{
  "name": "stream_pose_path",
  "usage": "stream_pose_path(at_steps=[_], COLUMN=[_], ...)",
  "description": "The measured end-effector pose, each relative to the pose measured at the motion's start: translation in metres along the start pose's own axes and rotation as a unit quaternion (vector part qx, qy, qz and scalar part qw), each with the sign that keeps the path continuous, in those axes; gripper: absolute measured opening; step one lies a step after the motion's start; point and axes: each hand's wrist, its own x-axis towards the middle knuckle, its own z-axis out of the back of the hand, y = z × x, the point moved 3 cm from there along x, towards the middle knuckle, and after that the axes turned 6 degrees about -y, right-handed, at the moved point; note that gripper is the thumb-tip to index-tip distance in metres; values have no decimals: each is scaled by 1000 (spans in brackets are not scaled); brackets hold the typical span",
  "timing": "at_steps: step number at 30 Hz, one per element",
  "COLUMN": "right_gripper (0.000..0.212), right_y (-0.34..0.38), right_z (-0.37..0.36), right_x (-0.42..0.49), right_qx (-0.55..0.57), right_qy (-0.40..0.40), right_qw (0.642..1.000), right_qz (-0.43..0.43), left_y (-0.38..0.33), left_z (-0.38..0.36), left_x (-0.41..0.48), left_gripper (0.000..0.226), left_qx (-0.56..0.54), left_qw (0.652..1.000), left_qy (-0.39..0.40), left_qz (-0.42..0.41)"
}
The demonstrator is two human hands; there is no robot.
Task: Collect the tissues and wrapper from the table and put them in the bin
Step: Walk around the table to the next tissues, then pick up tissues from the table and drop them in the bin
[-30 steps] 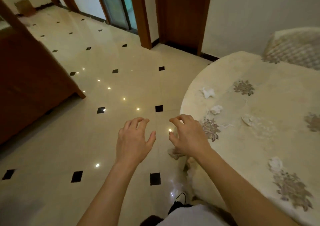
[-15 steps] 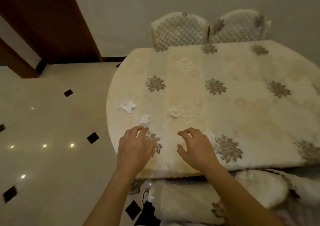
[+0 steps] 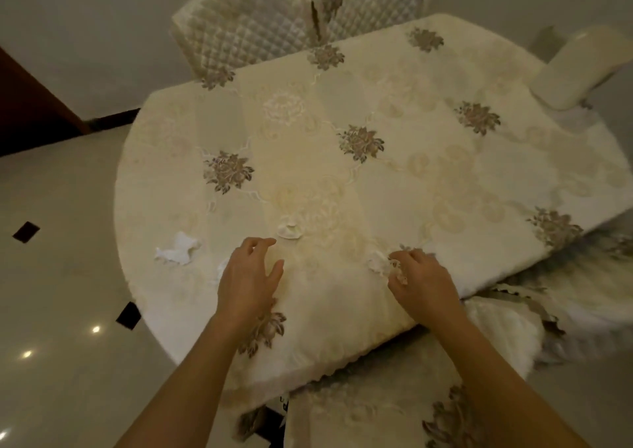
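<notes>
A round table [image 3: 445, 173] carries a cream flowered cloth. A crumpled white tissue [image 3: 178, 252] lies near its left edge. A second small tissue [image 3: 222, 269] peeks out beside my left hand [image 3: 250, 283], which hovers flat over the cloth with its fingers apart and nothing in it. A pale crumpled piece [image 3: 289, 231] sits just beyond that hand's fingertips; whether it is tissue or wrapper I cannot tell. My right hand [image 3: 423, 283] has its fingers pinched on another white tissue [image 3: 378, 263] near the front edge. No bin is in view.
Two quilted chairs [image 3: 239, 26] stand at the table's far side. A third chair [image 3: 575, 67] stands at the right, and a covered chair [image 3: 376, 413] is tucked in just below my arms. Shiny tiled floor [image 3: 61, 276] lies to the left, with a dark wooden door [image 3: 27, 104] beyond.
The view swung from the floor onto the table. Both hands moved forward over the cloth, and my right hand closed its fingers on a tissue near the front edge.
</notes>
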Motion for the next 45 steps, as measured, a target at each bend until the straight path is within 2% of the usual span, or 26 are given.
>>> stream_pose_path(at_steps=[4, 9, 13, 18, 20, 22, 25, 29, 34, 37, 45], right_gripper=[48, 54, 42, 15, 13, 22, 37, 38, 42, 38, 34], right_y=[-18, -21, -20, -18, -14, -11, -8, 8, 38, 57, 87], right_z=[-21, -43, -55, -61, -62, -62, -55, -25, 18, 37, 72], right_x=[24, 37, 34, 27, 24, 24, 24, 22, 14, 6, -12], right_qx=[1, -3, 11, 35, 63, 95, 151, 210, 307, 357, 425], right_qy=[49, 73, 54, -53, -60, -49, -34, -63, -111, -130, -140], right_qw=[998, 997, 998, 996, 995, 994, 985, 970, 938, 919, 889], right_qz=[-27, 5, 35, 60, 44, -1, -71, -106, -116, -110, -95], left_y=[8, 9, 8, 11, 12, 11, 3, -17, -47, -62, -80], left_z=[-20, -47, -61, -74, -77, -76, -64, -34, 17, 44, 86], left_x=[42, 74, 83, 84, 83, 80, 68, 46, 22, 6, -19], left_gripper=[54, 66, 53, 26, 18, 14, 11, 14, 14, 14, 12], left_qx=[4, 3, 0, -6, -15, -38, -99, -174, -237, -268, -349], left_qw=[1000, 998, 997, 998, 998, 997, 993, 982, 969, 960, 931], left_qy=[26, 66, 82, 63, 57, 55, 34, -2, -48, -73, -99], left_qz=[16, 14, -2, -13, 4, 29, 55, 67, 43, 28, 33])
